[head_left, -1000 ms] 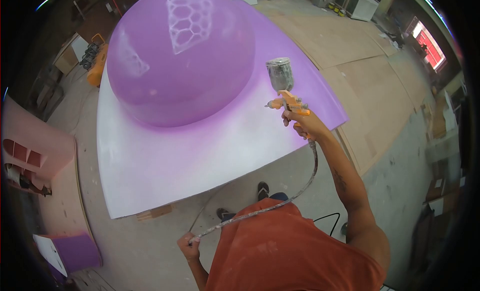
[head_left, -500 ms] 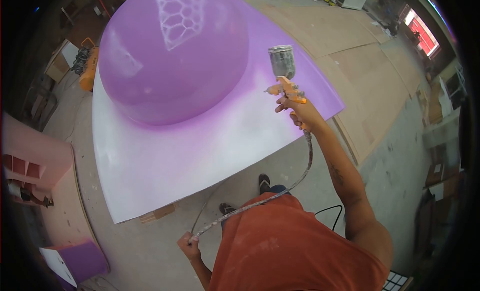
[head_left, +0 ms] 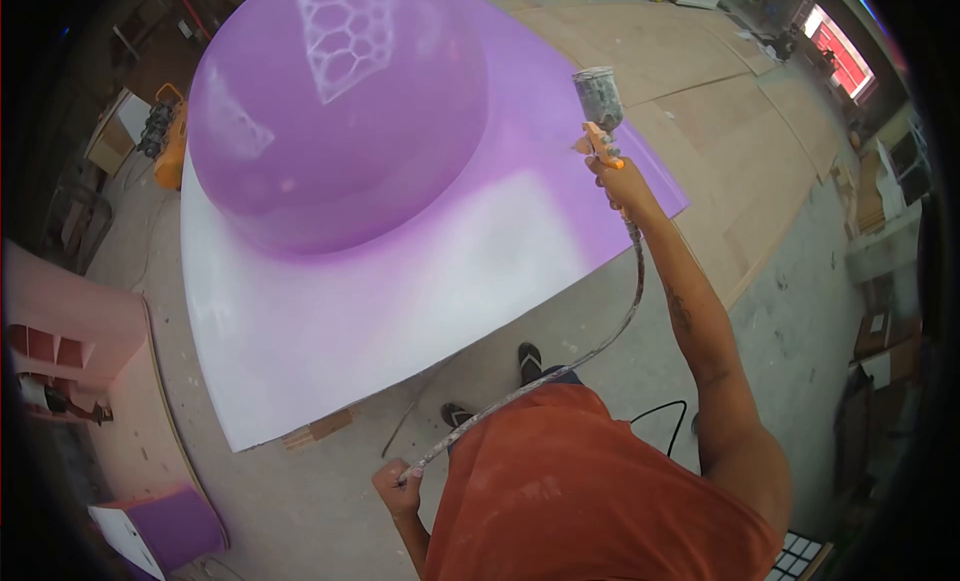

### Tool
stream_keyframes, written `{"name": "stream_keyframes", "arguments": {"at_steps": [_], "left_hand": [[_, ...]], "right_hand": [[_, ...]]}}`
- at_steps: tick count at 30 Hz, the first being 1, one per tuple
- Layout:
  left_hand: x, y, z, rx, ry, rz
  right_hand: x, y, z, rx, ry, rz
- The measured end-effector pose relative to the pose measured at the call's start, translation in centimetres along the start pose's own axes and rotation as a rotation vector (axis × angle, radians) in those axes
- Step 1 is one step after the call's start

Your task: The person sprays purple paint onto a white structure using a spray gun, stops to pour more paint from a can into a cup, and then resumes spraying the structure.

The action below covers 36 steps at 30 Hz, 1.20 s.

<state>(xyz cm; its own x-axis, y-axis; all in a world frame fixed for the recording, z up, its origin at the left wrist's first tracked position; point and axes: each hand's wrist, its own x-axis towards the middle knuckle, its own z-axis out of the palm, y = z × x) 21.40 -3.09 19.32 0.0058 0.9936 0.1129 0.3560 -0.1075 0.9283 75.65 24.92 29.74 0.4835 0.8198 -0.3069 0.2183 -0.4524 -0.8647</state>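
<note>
My right hand (head_left: 622, 186) is wrapped round the handle of an orange spray gun (head_left: 600, 144), held over the right side of a big hat-shaped piece. A paint-smeared metal cup (head_left: 599, 99) sits on top of the gun. From its grip a stained air hose (head_left: 638, 291) curves down across my front. My left hand (head_left: 398, 488) is closed around this hose at lower left. The piece has a glossy purple dome (head_left: 330, 171); its flat brim (head_left: 340, 331) is purple at the right and round the dome, and white toward the front and left.
An orange air compressor (head_left: 172, 146) stands at the far left. Below it is a pink curved unit (head_left: 80, 301) with shelves, near a purple and white piece (head_left: 175, 531). Wooden boards (head_left: 730, 131) cover the floor at right. A wood block (head_left: 320, 428) lies under the brim.
My right hand has moved the spray gun up and to the right. Purple covers more of the brim's right side. My left hand has shifted slightly right, still holding the hose.
</note>
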Motion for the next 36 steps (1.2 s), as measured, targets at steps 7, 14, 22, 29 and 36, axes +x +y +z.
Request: {"name": "stream_keyframes", "arguments": {"at_steps": [7, 14, 22, 29, 36], "left_hand": [[-0.6, -1.7, 1.8, 0.092, -0.089, 0.009], [-1.0, -0.5, 1.5, 0.107, 0.018, -0.021], [-0.3, 2.6, -0.6, 0.009, 0.265, -0.109], [-0.9, 0.4, -1.4, -0.047, 0.317, -0.066], [-2.5, -1.2, 1.8, -0.006, 0.231, -0.024]], "right_hand": [[3.6, 3.0, -0.1, -0.33, 0.371, -0.274], [1.7, 0.5, -1.2, -0.147, 0.162, -0.054], [-1.4, -3.2, -1.9, 0.247, -0.318, 0.1], [-2.0, -1.8, -0.7, 0.279, -0.511, 0.04], [3.0, 2.5, 1.3, 0.196, -0.282, 0.058]]}}
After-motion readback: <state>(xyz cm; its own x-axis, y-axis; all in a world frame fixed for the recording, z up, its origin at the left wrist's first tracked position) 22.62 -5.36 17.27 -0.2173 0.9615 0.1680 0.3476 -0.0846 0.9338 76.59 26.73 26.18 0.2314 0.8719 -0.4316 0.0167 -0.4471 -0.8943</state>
